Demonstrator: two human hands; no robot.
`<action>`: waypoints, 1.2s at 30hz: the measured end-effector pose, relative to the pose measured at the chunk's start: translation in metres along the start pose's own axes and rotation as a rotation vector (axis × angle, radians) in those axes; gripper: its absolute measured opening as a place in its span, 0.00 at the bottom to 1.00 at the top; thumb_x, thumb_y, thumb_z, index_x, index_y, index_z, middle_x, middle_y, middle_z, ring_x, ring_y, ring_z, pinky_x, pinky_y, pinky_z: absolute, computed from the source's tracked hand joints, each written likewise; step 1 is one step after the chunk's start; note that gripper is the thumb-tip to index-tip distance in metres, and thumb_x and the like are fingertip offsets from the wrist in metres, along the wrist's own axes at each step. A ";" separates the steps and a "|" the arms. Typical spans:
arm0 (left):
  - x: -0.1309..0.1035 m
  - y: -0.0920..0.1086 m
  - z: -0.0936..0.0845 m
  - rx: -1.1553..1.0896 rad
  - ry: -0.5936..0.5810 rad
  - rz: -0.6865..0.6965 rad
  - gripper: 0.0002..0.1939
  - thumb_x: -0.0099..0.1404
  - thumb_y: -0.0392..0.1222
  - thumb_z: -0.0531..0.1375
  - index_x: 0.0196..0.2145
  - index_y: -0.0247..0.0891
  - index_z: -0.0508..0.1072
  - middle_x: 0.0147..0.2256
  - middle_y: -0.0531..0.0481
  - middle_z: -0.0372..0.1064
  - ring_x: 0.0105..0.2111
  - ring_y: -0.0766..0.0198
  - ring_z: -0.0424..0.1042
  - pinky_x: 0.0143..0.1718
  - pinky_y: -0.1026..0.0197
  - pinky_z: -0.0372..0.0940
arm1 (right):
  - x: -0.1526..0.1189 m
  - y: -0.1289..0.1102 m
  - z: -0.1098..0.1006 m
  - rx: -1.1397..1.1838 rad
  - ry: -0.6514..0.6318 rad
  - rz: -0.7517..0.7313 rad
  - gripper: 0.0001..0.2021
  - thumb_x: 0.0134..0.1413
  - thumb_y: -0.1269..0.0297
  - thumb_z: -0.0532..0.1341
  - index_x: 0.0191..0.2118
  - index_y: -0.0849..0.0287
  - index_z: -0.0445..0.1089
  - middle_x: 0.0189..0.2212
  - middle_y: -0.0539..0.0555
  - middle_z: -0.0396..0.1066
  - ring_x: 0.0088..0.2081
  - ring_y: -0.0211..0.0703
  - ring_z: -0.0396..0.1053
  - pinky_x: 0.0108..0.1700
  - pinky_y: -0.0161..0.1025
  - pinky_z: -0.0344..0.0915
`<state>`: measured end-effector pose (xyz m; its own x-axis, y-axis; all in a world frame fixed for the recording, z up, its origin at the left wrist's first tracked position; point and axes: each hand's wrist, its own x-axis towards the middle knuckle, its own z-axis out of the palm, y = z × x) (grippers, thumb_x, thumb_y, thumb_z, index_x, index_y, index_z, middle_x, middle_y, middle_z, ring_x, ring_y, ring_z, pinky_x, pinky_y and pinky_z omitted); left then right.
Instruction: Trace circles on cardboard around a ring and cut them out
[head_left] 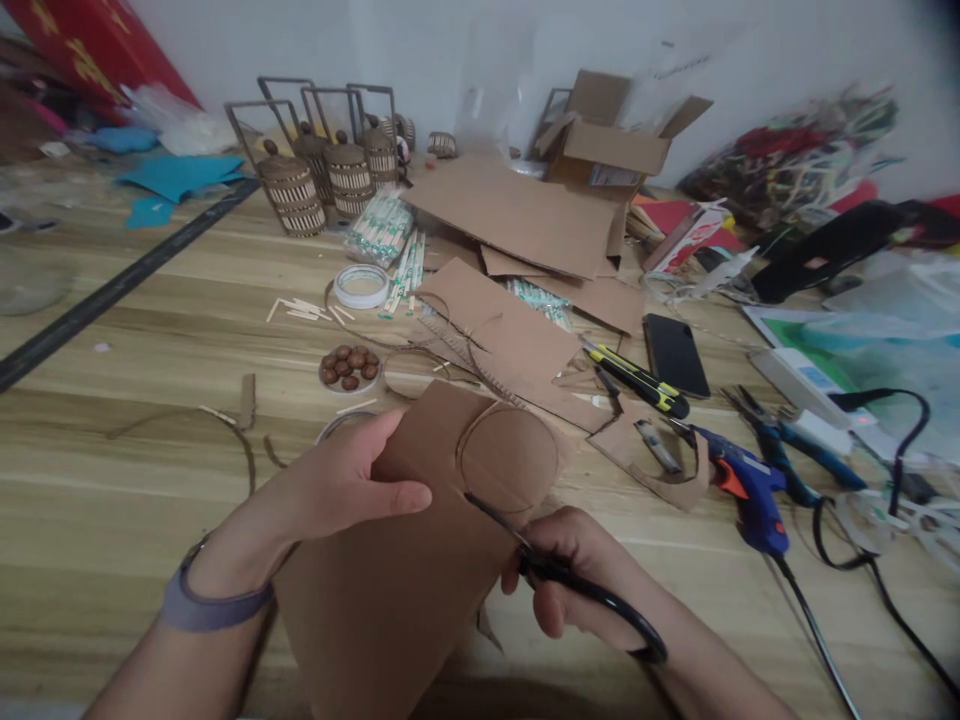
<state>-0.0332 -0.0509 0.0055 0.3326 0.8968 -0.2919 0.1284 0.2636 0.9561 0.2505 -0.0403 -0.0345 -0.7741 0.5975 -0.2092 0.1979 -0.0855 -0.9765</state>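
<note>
A brown cardboard sheet (390, 590) is held up above the table, with a circle drawn or cut near its far right corner. My left hand (345, 480) grips it at the left edge, thumb on top and the other fingers hidden beneath. Black-handled scissors (555, 570) are in my right hand (581, 585), with their blade lying across the cardboard beside the circle's near edge. A small dish of brown round balls (349, 368) stands just beyond my left hand.
More cardboard pieces (510, 215) lie ahead, near a tape roll (361, 288) and small lidded baskets (292, 190) with tall handles. To the right are a yellow-black utility knife (637, 380), a phone (676, 355), a blue glue gun (754, 495) with its cord, and pliers (795, 450).
</note>
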 end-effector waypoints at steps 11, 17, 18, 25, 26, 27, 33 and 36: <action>0.005 -0.009 0.001 -0.248 -0.058 -0.008 0.33 0.58 0.48 0.73 0.60 0.46 0.71 0.60 0.46 0.74 0.56 0.45 0.76 0.50 0.51 0.73 | 0.002 -0.011 0.002 0.165 -0.108 -0.063 0.35 0.54 0.26 0.59 0.30 0.61 0.73 0.15 0.43 0.56 0.17 0.30 0.50 0.20 0.31 0.45; 0.006 -0.009 0.004 -0.212 -0.058 0.004 0.35 0.58 0.51 0.72 0.60 0.44 0.70 0.62 0.45 0.73 0.58 0.44 0.74 0.52 0.50 0.72 | -0.003 -0.002 0.002 0.149 -0.118 0.038 0.41 0.51 0.22 0.57 0.37 0.64 0.75 0.15 0.42 0.56 0.15 0.29 0.52 0.17 0.27 0.49; 0.007 -0.010 0.004 -0.195 -0.065 0.009 0.36 0.57 0.52 0.73 0.61 0.44 0.70 0.62 0.44 0.72 0.59 0.43 0.73 0.52 0.49 0.72 | -0.003 0.000 0.002 0.153 -0.114 0.041 0.41 0.51 0.22 0.57 0.36 0.64 0.75 0.15 0.42 0.56 0.14 0.28 0.51 0.17 0.27 0.49; 0.009 -0.011 0.008 -0.182 -0.086 0.010 0.35 0.58 0.51 0.72 0.61 0.43 0.69 0.63 0.44 0.72 0.57 0.45 0.75 0.51 0.52 0.71 | -0.005 0.002 0.007 0.177 -0.083 0.040 0.37 0.53 0.23 0.56 0.26 0.59 0.64 0.13 0.43 0.56 0.13 0.27 0.50 0.16 0.27 0.47; 0.009 -0.010 0.008 -0.188 -0.085 0.011 0.35 0.58 0.51 0.72 0.60 0.43 0.69 0.62 0.44 0.72 0.56 0.45 0.75 0.51 0.52 0.71 | -0.005 0.002 0.008 0.188 -0.078 0.036 0.36 0.54 0.23 0.56 0.25 0.59 0.63 0.13 0.43 0.56 0.13 0.27 0.50 0.16 0.26 0.46; 0.009 -0.009 0.009 -0.193 -0.083 0.009 0.34 0.58 0.51 0.72 0.59 0.43 0.70 0.61 0.44 0.73 0.56 0.46 0.76 0.50 0.53 0.71 | -0.005 0.002 0.008 0.199 -0.071 0.035 0.36 0.54 0.24 0.57 0.25 0.59 0.63 0.14 0.43 0.56 0.13 0.27 0.50 0.16 0.26 0.47; 0.009 -0.008 0.012 -0.243 -0.067 -0.001 0.32 0.57 0.50 0.73 0.57 0.43 0.72 0.58 0.45 0.77 0.53 0.47 0.78 0.47 0.55 0.72 | -0.005 0.004 0.013 0.230 -0.043 0.052 0.37 0.54 0.23 0.55 0.25 0.59 0.63 0.13 0.42 0.55 0.12 0.26 0.48 0.14 0.26 0.45; 0.009 -0.010 0.012 -0.288 -0.068 0.003 0.30 0.57 0.48 0.73 0.56 0.44 0.72 0.56 0.46 0.78 0.52 0.49 0.79 0.46 0.56 0.72 | -0.005 0.006 0.017 0.260 -0.025 0.036 0.36 0.54 0.24 0.56 0.27 0.60 0.65 0.13 0.41 0.54 0.11 0.26 0.46 0.13 0.26 0.43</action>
<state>-0.0201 -0.0494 -0.0070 0.3955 0.8744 -0.2811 -0.1402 0.3599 0.9224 0.2453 -0.0572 -0.0402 -0.7843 0.5711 -0.2424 0.0669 -0.3106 -0.9482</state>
